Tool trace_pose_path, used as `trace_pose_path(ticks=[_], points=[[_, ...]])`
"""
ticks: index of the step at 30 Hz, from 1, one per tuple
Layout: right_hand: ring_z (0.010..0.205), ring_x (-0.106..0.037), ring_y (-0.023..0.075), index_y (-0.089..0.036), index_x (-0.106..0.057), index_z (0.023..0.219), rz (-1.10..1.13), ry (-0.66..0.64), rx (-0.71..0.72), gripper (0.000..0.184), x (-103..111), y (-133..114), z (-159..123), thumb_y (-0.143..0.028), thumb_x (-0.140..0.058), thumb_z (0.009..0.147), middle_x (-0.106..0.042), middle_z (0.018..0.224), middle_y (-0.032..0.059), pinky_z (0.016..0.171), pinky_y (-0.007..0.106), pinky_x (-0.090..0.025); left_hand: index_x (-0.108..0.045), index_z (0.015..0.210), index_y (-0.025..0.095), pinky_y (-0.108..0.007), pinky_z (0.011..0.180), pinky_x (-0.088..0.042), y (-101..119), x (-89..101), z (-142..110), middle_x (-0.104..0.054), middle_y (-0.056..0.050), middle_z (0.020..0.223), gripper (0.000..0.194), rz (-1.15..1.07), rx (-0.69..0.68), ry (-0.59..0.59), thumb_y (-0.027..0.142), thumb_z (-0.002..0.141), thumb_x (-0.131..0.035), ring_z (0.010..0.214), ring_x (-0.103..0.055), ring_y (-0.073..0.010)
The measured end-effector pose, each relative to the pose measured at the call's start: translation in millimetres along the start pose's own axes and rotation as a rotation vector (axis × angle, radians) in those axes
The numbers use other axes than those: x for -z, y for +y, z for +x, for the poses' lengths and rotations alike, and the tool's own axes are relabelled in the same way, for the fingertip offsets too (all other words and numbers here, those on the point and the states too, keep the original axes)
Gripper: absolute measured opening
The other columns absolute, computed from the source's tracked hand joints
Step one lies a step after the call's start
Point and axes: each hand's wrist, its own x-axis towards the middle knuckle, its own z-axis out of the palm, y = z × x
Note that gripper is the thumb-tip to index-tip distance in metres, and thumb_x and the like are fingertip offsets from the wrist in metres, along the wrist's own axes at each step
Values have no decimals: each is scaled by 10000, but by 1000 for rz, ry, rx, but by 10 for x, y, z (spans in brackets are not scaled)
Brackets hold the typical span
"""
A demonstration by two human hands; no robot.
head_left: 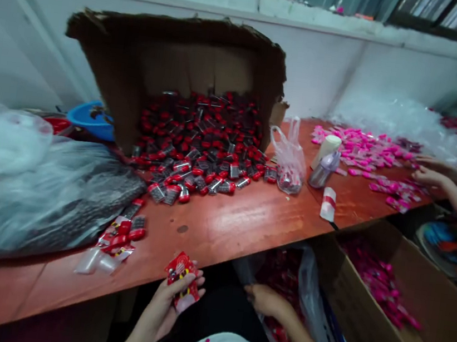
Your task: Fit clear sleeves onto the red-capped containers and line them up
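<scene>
My left hand is closed around a red printed packet, held up just in front of the table's edge. Low over my lap, my right hand has its fingers curled together beside a clear plastic bag of red items; what they hold, if anything, I cannot make out. On the table, a tipped cardboard box spills a heap of small red-capped dark containers. Near the left hand lie more red printed packets, a red-capped container and small clear cups.
A large plastic sack of dark pieces covers the table's left side, with a blue basin behind. A small bag and bottles stand centre-right. Another person's hands touch pink items. A carton sits below.
</scene>
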Motion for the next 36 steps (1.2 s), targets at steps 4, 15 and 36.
trace_pose_path(ticks=[4,15,36], points=[[1023,-641,189,-279,-634,1170,156,-117,329,314,409,-348,-66,-287,-533,873,-690,1117,16,921,300,-470,-648,932,121,-398,724,-596,117,253,-82,-712,-118,953,287,-46,0,58,26,670,-715,811,-697,-246],[1348,-256,334,-303,-470,1348,-270,817,238,538,1258,-1239,1794,-458,-554,840,-362,1463,71,1067,551,-250,-664,773,79,-394,746,-587,226,275,-138,-704,-112,795,93,-209,-93,8,17,707,-646,755,-696,-232],[732,-590,155,-220,-556,1111,663,376,451,415,-250,-1568,600,-371,-671,742,-600,802,-1,694,289,-509,-695,791,80,-305,622,-571,52,320,-22,-720,-85,758,274,-283,-273,-2,99,542,-808,661,-674,-189]])
